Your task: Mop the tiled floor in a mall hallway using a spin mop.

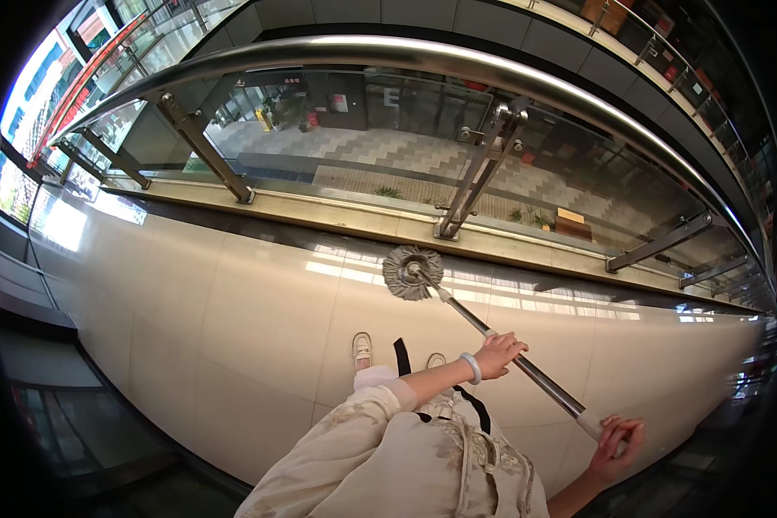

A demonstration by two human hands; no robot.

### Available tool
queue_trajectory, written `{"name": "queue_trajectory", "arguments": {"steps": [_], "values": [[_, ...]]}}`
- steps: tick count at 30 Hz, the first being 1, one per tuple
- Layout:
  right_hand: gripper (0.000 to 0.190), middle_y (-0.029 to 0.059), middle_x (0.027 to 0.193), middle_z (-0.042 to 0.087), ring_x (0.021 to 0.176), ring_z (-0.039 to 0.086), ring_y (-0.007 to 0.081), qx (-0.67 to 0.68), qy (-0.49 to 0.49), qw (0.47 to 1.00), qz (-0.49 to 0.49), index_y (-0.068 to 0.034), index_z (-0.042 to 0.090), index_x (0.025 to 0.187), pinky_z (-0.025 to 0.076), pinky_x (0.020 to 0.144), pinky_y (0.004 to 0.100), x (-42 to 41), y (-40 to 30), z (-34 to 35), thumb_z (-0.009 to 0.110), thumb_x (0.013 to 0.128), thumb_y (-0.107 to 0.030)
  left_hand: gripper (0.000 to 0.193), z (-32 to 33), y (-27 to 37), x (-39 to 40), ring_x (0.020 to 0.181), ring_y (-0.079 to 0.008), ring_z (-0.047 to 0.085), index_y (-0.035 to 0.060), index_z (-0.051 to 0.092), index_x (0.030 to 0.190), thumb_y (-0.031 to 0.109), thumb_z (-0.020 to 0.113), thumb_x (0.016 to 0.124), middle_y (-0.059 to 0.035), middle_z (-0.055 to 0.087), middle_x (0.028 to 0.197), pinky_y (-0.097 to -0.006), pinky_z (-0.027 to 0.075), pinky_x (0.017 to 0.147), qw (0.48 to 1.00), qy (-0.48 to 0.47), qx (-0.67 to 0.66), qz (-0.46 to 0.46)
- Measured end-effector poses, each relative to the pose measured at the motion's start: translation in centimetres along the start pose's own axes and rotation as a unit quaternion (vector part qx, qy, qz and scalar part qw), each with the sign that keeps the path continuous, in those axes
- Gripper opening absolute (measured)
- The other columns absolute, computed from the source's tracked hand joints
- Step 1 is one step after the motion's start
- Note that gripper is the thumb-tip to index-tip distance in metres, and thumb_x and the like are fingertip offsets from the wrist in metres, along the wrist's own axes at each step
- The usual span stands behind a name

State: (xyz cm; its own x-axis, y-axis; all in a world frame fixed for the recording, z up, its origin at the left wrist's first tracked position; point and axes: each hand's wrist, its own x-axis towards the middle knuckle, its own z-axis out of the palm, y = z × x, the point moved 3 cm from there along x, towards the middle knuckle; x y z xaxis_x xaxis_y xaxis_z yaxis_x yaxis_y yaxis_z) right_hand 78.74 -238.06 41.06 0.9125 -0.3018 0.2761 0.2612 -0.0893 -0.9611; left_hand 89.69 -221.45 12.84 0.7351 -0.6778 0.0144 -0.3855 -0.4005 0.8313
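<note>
A round mop head (413,272) with grey strands rests on the glossy tiled floor, close to the dark border strip below the railing. Its metal handle (547,382) slants down to the right across the picture. My left hand (500,355), with a pale bangle at the wrist, is closed around the middle of the handle. Near the light-coloured grip at the handle's end is my right hand (617,445), its fingers curled around it.
A glass railing with metal posts (471,171) and a thick steel handrail (388,48) runs along a raised stone ledge (356,217). A lower floor with plants shows through the glass. My shoes (362,346) stand on beige tiles (246,311). Dark panels border the lower left.
</note>
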Motion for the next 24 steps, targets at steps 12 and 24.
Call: {"name": "queue_trajectory", "arguments": {"steps": [12, 24], "values": [[0.033, -0.0045, 0.038, 0.023, 0.036, 0.029, 0.0097, 0.118, 0.014, 0.992, 0.046, -0.009, 0.047, 0.076, 0.04, 0.061, 0.0285, 6.5, 7.9, -10.1, 0.03, 0.098, -0.026, 0.036, 3.6, -0.6, 6.9, 0.105, -0.0216, 0.049, 0.0161, 0.047, 0.099, -0.001, 0.058, 0.07, -0.0026, 0.05, 0.096, -0.0413, 0.029, 0.092, 0.998, 0.055, 0.033, -0.025], [0.033, 0.0012, 0.039, 0.034, 0.036, 0.033, 0.0121, 0.147, -0.247, 0.943, 0.166, -0.001, 0.05, 0.074, 0.044, 0.066, 0.0312, 12.3, 13.4, 3.0, 0.036, 0.097, -0.02, 0.039, -1.6, -8.7, -1.1, 0.111, -0.0262, 0.044, 0.0149, 0.05, 0.098, -0.001, 0.063, 0.065, -0.0049, 0.048, 0.101, -0.0414, 0.03, 0.095, 0.917, 0.319, 0.049, -0.236]]}}
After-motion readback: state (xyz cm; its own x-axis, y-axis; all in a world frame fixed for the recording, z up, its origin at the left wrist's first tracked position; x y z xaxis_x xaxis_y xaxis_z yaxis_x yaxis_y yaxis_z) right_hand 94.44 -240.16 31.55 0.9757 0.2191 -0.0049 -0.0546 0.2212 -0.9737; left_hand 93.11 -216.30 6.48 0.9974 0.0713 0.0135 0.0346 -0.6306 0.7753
